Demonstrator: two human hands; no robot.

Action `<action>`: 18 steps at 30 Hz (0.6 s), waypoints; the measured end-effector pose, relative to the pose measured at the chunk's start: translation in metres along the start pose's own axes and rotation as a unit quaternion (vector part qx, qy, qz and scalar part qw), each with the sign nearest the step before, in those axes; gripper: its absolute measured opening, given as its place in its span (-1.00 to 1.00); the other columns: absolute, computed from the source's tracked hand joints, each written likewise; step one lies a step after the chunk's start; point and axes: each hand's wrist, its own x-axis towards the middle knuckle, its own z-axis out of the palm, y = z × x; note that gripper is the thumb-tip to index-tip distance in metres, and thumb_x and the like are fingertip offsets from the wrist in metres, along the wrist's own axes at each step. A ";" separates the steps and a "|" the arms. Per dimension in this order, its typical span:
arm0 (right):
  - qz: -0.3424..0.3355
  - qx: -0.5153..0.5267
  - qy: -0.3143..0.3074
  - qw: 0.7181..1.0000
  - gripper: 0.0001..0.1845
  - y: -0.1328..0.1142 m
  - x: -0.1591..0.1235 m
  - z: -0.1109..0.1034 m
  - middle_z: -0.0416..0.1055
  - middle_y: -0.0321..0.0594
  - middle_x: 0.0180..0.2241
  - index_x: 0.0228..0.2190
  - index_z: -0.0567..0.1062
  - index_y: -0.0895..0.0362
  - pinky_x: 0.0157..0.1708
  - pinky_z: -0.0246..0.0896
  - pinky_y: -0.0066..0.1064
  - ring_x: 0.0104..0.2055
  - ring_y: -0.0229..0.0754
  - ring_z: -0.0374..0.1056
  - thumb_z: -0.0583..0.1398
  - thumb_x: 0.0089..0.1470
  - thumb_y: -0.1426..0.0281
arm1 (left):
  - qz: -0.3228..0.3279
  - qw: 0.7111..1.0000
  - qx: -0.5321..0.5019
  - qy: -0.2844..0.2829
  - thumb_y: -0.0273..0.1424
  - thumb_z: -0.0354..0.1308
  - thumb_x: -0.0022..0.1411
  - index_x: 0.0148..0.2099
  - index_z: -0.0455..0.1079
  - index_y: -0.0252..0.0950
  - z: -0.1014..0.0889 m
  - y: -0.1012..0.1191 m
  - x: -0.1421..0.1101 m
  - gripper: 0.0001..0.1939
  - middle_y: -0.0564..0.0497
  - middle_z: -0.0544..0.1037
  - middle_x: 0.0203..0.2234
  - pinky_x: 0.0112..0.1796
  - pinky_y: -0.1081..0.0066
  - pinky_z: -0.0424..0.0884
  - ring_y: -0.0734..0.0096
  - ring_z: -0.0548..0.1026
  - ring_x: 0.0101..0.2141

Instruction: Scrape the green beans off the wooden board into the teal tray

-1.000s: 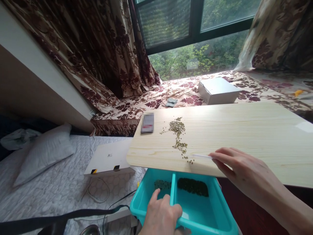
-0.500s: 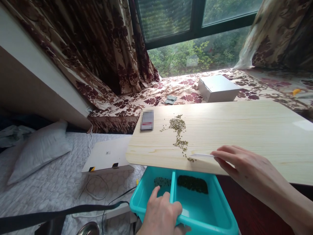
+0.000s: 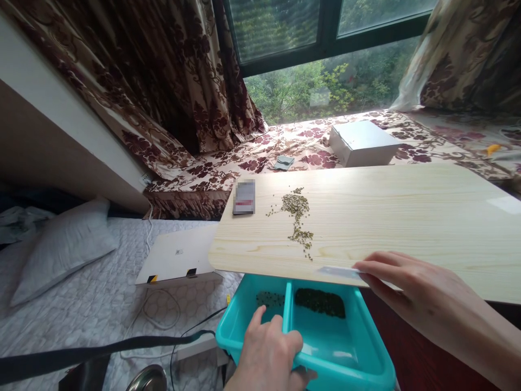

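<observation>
The right hand [image 3: 411, 282], at the lower right of the frame, pinches a thin, flat, whitish strip [image 3: 340, 272] between thumb and fingers; the strip lies at the near edge of the pale wood-grain desk [image 3: 407, 212]. The left hand [image 3: 268, 345], lower centre, is clamped on the front rim of the turquoise plastic two-compartment bin [image 3: 376, 339], index finger extended over the left compartment. Small greenish-brown beans [image 3: 295, 205] lie loose in a trail down the desk, left of the strip — a dark mass of them [image 3: 321, 302] fills the back of the right compartment, with a sparse scatter in the left. Risks, in my judgement: round beans may roll off the edge if swept too fast; a shift in the left grip could open a gap beneath the desk edge — spillage onto the floor would follow; a stroke angled towards the divider could put beans in the wrong compartment.
</observation>
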 end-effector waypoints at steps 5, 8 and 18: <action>-0.018 -0.001 -0.010 1.000 -0.64 0.000 0.012 0.001 0.59 -0.18 -0.37 -0.32 0.64 -0.02 -0.51 0.22 -0.40 -0.45 -0.16 0.47 0.05 0.33 0.27 | -0.005 1.000 -0.010 -0.004 -0.05 0.41 0.19 -0.17 0.62 -0.22 0.000 0.000 0.001 -0.65 -0.12 0.63 -0.23 0.27 0.00 0.14 0.10 0.58 -0.11; -0.026 -0.004 -0.019 0.999 -0.64 -0.002 0.017 0.004 0.59 -0.18 -0.37 -0.34 0.63 -0.01 -0.50 0.21 -0.40 -0.45 -0.16 0.46 0.05 0.33 0.30 | -0.009 1.000 -0.011 -0.005 -0.04 0.41 0.19 -0.17 0.62 -0.22 0.000 -0.001 0.000 -0.65 -0.13 0.63 -0.23 0.28 0.01 0.12 0.10 0.58 -0.11; -0.010 -0.028 -0.013 0.999 -0.65 -0.002 0.020 0.005 0.58 -0.18 -0.40 -0.33 0.63 -0.01 -0.54 0.14 -0.40 -0.46 -0.16 0.45 0.06 0.31 0.29 | -0.008 1.000 -0.016 -0.008 -0.04 0.40 0.21 -0.16 0.62 -0.23 -0.002 -0.002 0.001 -0.64 -0.13 0.63 -0.23 0.29 0.03 0.09 0.11 0.58 -0.11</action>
